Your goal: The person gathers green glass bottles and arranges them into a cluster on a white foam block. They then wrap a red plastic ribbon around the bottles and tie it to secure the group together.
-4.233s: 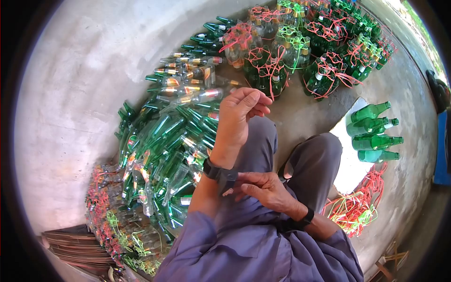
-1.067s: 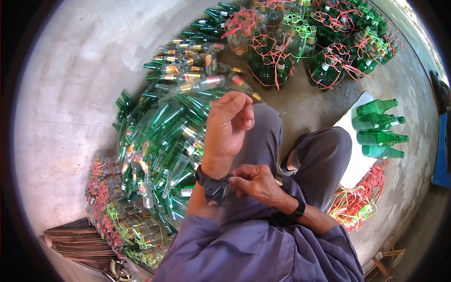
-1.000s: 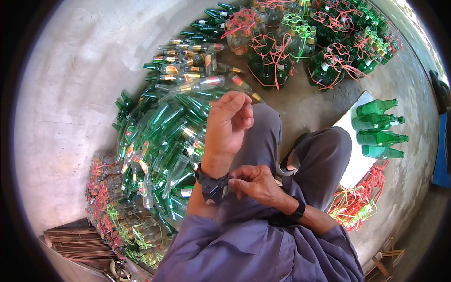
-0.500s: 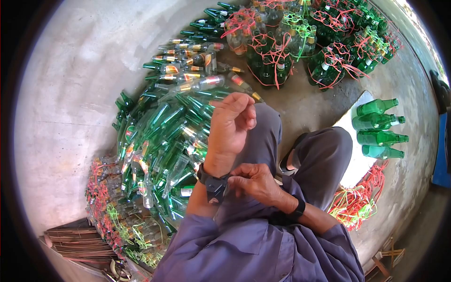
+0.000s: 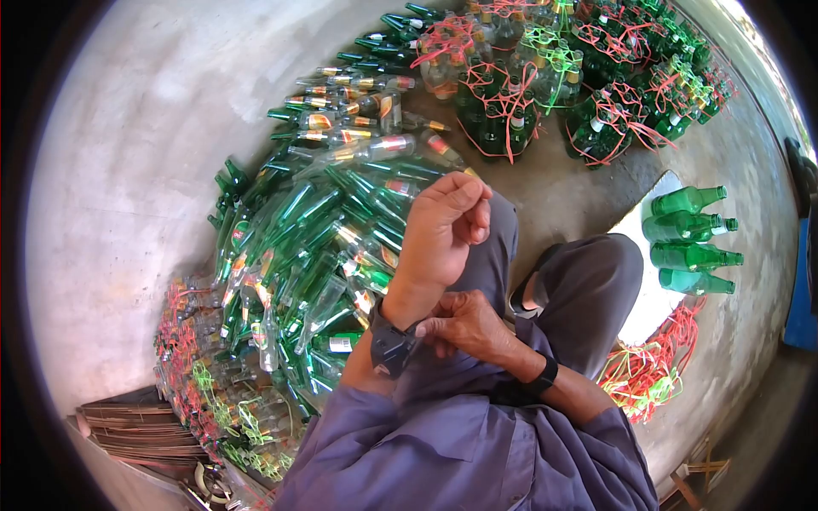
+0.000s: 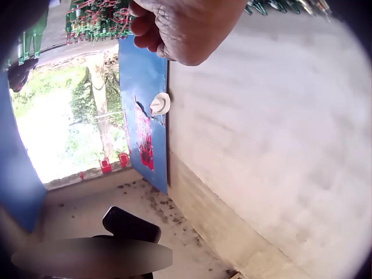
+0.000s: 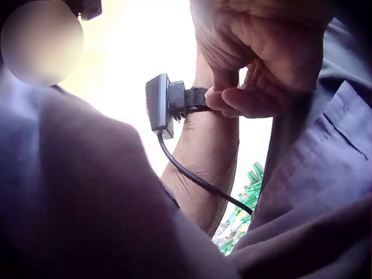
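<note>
My left hand point(image 5: 445, 228) is held up over the lap, palm side up, with loosely curled fingers and nothing in them. A black wrist strap point(image 7: 196, 99) circles that wrist and carries a small camera point(image 7: 158, 106) with a cable point(image 7: 195, 178). My right hand point(image 5: 475, 327) reaches across to the left wrist. In the right wrist view its thumb and fingers point(image 7: 241, 103) pinch the strap beside the camera. The head view shows the dark camera point(image 5: 394, 349) on the inner forearm side, close to the right fingertips. Curled left fingers point(image 6: 146, 29) appear at the top of the left wrist view.
A heap of loose green and clear bottles point(image 5: 298, 247) lies left of the legs. Bundles of bottles tied with pink and green string point(image 5: 503, 115) stand ahead. Several green bottles point(image 5: 694, 255) lie on a white board point(image 5: 635, 319) at right, near a pile of red string point(image 5: 652, 366).
Over the last half second the left hand and wrist shift right in the head view. Earlier the right hand held a strap end out from the wrist; now its fingers are close against it.
</note>
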Tool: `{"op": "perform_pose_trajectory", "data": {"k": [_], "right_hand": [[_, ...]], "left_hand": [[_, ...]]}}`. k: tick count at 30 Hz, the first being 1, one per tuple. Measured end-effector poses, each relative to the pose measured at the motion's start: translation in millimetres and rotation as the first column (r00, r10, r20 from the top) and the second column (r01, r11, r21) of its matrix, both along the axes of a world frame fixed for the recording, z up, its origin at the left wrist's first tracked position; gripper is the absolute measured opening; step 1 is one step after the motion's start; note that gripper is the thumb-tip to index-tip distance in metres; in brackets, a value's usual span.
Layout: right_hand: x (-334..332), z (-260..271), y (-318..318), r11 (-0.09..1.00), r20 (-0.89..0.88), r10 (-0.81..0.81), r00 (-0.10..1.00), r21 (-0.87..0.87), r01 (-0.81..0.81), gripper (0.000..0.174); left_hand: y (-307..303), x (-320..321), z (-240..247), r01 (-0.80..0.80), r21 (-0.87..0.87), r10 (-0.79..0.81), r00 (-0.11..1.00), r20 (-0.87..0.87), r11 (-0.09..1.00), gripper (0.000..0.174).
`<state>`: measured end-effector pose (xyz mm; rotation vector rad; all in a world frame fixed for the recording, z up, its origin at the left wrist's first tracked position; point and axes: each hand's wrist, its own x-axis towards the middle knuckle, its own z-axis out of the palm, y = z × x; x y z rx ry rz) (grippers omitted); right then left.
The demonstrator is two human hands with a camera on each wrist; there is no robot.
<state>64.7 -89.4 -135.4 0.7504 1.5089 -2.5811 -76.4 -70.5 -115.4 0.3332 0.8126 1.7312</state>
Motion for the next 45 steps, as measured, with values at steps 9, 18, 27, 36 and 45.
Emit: {"op": "perform_pose_trajectory", "data": {"k": [9,18,27,36,45], "right_hand": [[0.7,3.6,2.4,0.99,0.011,0.044,0.999,0.136,-0.045,0.018],[4.9,-9.4,-8.0,0.932,-0.043,0.015,0.999,0.363,0.002,0.018],[19.7,12.3,5.8,0.972,0.121,-0.05,0.991,0.234,0.02,0.018],[52.2,16.1,51.1,0.89,0.159,-0.349,0.924,0.364,0.274,0.014],[89.2,11.9,81.5,0.72,0.117,-0.544,0.831,0.572,0.392,0.017]], "left_hand": [[-3.0,8.1,-3.7,0.065,-0.111,-0.087,0.975,-0.206,0.992,0.017],[-19.2,-7.3,-3.1,-0.021,-0.207,-0.105,0.809,-0.579,0.978,0.013],[-109.3,-75.2,-112.0,-0.286,-0.431,-0.436,0.05,-0.898,0.856,0.013],[-288.7,-49.5,-259.7,-0.21,-0.878,-0.888,0.071,-0.453,0.431,0.023],[-323.8,-39.9,-312.7,-0.166,-0.876,-0.813,0.326,-0.483,0.453,0.023]]}}
